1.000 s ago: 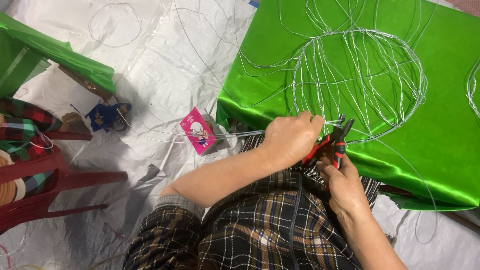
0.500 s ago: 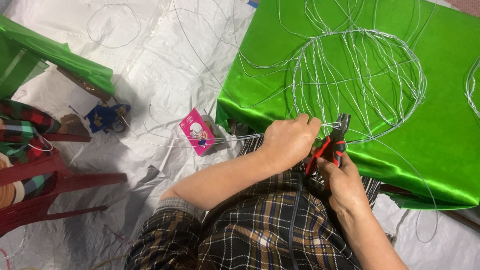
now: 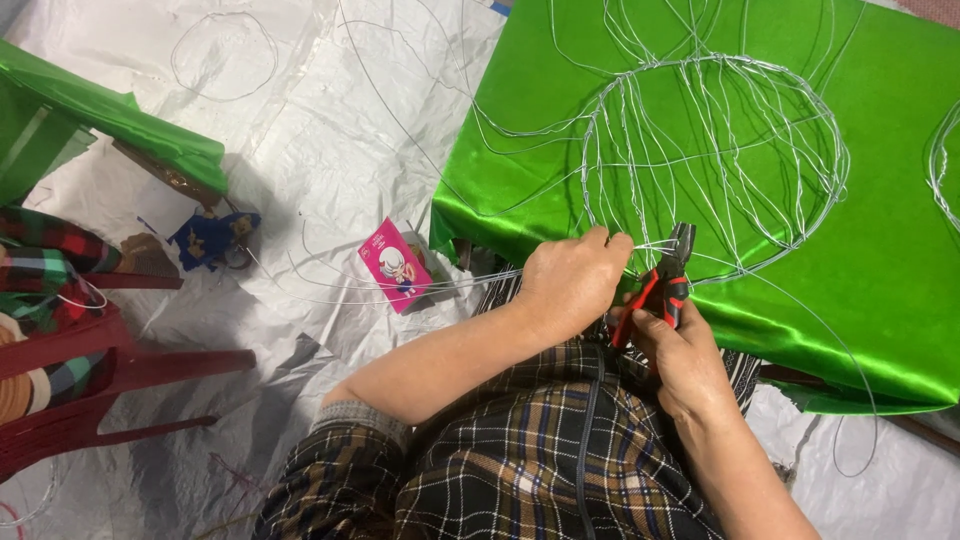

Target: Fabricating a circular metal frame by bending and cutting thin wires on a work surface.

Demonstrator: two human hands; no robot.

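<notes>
My left hand [image 3: 570, 280] is closed around thin silver wires at the near rim of a round wire frame [image 3: 715, 160]. The frame lies on shiny green fabric [image 3: 880, 250]. My right hand [image 3: 685, 365] grips red-and-black pliers [image 3: 665, 280] just to the right of the left hand. The pliers' jaws point up at the wire by the frame's near edge. Several loose wire strands run leftward from my left hand across the white sheet.
A small pink packet [image 3: 395, 265] lies on the white plastic sheet [image 3: 300, 130]. A red plastic chair [image 3: 90, 370] with plaid cloth stands at left. More green fabric [image 3: 100, 110] and a blue object [image 3: 210, 235] lie at upper left. Another wire loop [image 3: 225, 55] lies on the sheet.
Both hands have stayed by the frame's near rim; the pliers have shifted only slightly against the wire.
</notes>
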